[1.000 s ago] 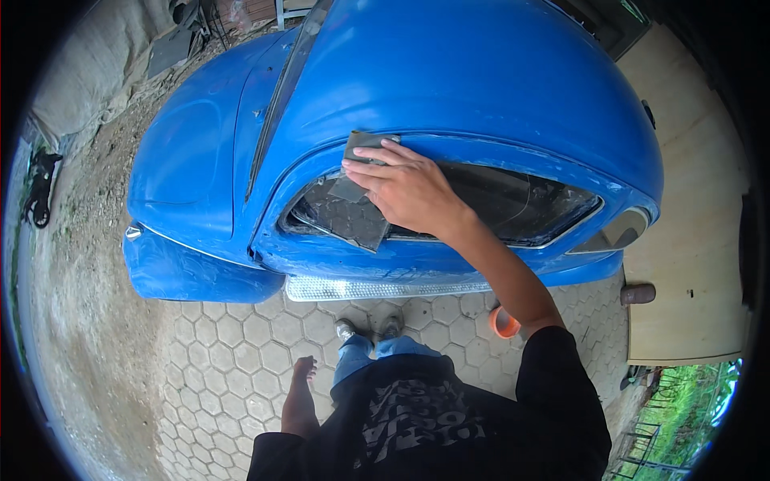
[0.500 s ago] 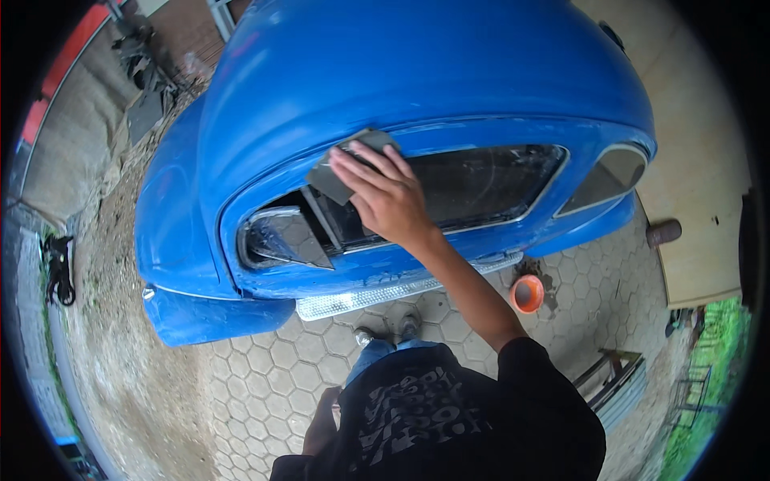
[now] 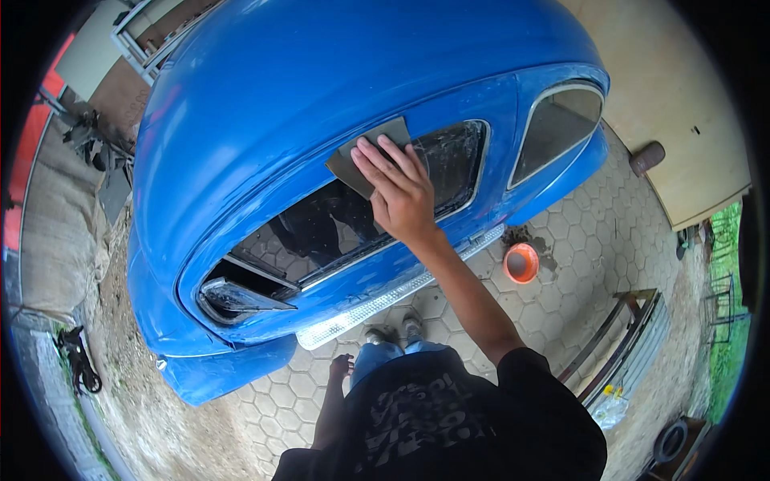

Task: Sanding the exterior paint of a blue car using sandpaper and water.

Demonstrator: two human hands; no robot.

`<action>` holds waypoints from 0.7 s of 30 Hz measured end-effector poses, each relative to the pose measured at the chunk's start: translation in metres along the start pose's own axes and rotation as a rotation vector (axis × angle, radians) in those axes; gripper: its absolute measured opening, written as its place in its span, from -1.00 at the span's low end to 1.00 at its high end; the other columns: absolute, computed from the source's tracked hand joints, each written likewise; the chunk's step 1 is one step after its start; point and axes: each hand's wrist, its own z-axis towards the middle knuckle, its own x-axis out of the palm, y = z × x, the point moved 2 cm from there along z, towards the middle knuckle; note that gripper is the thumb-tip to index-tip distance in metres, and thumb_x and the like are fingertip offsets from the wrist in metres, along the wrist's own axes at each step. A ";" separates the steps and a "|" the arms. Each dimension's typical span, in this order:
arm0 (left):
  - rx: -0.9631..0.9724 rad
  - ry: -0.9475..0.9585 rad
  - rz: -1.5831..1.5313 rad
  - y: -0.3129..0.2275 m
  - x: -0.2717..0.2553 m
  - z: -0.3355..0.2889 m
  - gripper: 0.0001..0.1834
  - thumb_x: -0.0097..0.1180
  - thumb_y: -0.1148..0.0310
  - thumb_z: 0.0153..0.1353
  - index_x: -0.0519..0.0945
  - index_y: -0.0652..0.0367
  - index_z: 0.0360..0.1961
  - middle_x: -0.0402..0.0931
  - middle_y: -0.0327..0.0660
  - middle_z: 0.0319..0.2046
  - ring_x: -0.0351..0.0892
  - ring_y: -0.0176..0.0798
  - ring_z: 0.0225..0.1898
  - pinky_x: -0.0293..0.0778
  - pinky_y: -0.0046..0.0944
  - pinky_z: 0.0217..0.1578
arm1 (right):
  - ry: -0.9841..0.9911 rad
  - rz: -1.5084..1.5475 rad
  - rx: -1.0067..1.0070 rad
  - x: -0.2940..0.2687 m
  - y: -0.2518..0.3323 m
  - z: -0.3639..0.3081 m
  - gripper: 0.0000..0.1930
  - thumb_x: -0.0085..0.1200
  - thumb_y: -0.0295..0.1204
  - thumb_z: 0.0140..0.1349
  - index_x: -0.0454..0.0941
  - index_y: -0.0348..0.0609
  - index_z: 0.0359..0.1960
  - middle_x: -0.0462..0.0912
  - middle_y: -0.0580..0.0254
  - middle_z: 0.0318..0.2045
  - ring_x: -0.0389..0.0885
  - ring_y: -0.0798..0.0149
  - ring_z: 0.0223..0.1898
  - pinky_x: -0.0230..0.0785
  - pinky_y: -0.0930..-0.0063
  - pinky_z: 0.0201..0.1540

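My right hand (image 3: 401, 188) presses a grey-brown sheet of sandpaper (image 3: 346, 167) flat against the door frame above the side window of a blue car (image 3: 321, 72). Its fingers lie together over the sheet, and one corner sticks out past the fingertips. Under the hand is the dark side window (image 3: 321, 220), with pale scuffs on the paint around it. My left hand (image 3: 342, 366) hangs low beside my left hip, away from the car, its fingers slightly apart and nothing seen in them.
An orange bucket (image 3: 521, 263) of cloudy water stands on the hexagonal paving to the right, wet patches beside it. A small vent window (image 3: 241, 297) juts out from the car. Long panels (image 3: 622, 345) lie at the right. A large board (image 3: 682, 120) stands behind the car's right end.
My view has swung and shifted right along the car. The right hand and sandpaper have slid right along the frame above the window. My left hand has come up a little into view.
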 end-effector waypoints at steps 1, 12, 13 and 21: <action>-0.043 -0.019 0.017 -0.014 0.005 -0.003 -0.68 -0.18 0.18 0.29 0.51 0.11 -0.12 0.52 -0.11 -0.42 0.52 -0.24 -0.57 0.44 -0.25 -0.60 | -0.019 -0.101 -0.031 0.001 -0.023 -0.001 -0.53 0.00 -0.52 0.06 0.50 0.08 0.08 0.42 0.42 0.17 0.29 0.15 0.24 0.08 0.19 0.28; -0.066 0.104 -0.108 0.079 -0.057 0.081 -0.73 -0.11 0.21 0.24 0.55 0.12 -0.21 0.45 -0.24 -0.61 0.46 -0.32 -0.55 0.34 -0.37 -0.59 | -0.240 -0.206 0.278 -0.013 -0.061 0.006 -0.64 -0.19 -0.33 0.36 0.46 -0.36 0.02 0.38 -0.07 0.16 0.23 -0.04 0.26 0.07 0.27 0.26; -0.033 0.133 -0.095 0.066 -0.050 0.087 -0.73 -0.11 0.20 0.25 0.55 0.12 -0.21 0.45 -0.23 -0.61 0.46 -0.31 -0.55 0.34 -0.37 -0.59 | -0.250 -0.240 0.278 -0.025 -0.083 0.009 -0.64 -0.19 -0.33 0.36 0.46 -0.36 0.02 0.38 -0.07 0.16 0.23 -0.04 0.26 0.07 0.27 0.26; -0.131 0.150 -0.042 -0.035 -0.045 0.087 -0.65 -0.11 0.08 0.21 0.54 0.03 -0.12 0.51 -0.18 -0.38 0.52 -0.22 -0.46 0.40 -0.18 -0.44 | -0.291 -0.195 0.432 -0.020 -0.068 0.010 -0.56 -0.18 -0.30 0.37 0.30 -0.37 0.16 0.33 -0.14 0.18 0.17 -0.10 0.28 0.03 0.20 0.28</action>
